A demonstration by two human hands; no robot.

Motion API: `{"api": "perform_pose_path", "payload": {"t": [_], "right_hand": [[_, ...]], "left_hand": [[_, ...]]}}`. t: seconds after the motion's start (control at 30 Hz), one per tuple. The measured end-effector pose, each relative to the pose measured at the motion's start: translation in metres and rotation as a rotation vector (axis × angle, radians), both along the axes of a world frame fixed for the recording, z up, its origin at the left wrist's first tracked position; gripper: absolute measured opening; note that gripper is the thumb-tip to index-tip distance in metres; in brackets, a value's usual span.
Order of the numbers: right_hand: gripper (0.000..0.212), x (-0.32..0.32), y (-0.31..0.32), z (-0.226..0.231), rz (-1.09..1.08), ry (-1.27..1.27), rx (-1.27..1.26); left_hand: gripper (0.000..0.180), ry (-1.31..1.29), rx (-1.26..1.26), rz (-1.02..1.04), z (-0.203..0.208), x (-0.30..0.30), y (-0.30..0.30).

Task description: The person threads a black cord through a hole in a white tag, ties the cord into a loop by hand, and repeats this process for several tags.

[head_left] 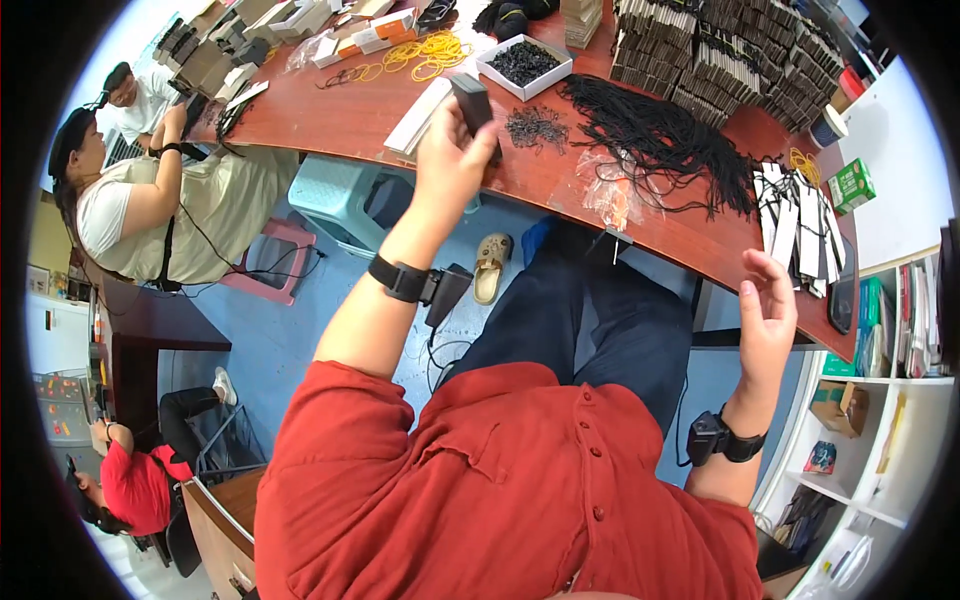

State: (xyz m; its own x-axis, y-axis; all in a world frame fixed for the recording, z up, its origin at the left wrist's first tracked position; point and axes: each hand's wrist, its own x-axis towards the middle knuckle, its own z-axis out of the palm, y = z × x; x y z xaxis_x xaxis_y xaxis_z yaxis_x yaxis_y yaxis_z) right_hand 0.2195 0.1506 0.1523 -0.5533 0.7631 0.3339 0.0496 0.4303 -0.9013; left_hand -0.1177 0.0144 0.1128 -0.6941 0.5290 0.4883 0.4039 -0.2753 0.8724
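My left hand (452, 158) is wrapped round a narrow black box (472, 103), held over the table's near edge. White flat strips (418, 118) lie on the table just beside that hand. My right hand (768, 318) is raised off the table's right front edge, fingers loosely bent and apart, holding nothing I can see. Nearest to it lies a bundle of white and black strips (797, 228). Between my hands are a heap of black cords (665, 140), a crumpled clear plastic bag (612, 190) and a loose pile of small black pieces (537, 127).
A white tray (560, 73) holds more small black pieces. Yellow cords (432, 52) and tall stacks of dark-edged cards (650, 55) stand farther back. A person in a pale apron (215, 200) sits at the left, near a turquoise stool (335, 200). White shelves (865, 430) line the right.
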Motion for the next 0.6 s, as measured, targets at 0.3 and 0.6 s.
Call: {"api": "perform_pose_path", "payload": {"t": [0.3,0.6], "right_hand": [[0.014,-0.058,-0.038,-0.002,0.219,-0.056,0.110],[0.027,-0.116,-0.074,-0.007,0.121,0.046,-0.006]], "left_hand": [[0.039,0.195,-0.172,-0.042,0.002,0.039,-0.007],[0.049,0.423,-0.244,0.041,0.000,0.077,-0.007]]}}
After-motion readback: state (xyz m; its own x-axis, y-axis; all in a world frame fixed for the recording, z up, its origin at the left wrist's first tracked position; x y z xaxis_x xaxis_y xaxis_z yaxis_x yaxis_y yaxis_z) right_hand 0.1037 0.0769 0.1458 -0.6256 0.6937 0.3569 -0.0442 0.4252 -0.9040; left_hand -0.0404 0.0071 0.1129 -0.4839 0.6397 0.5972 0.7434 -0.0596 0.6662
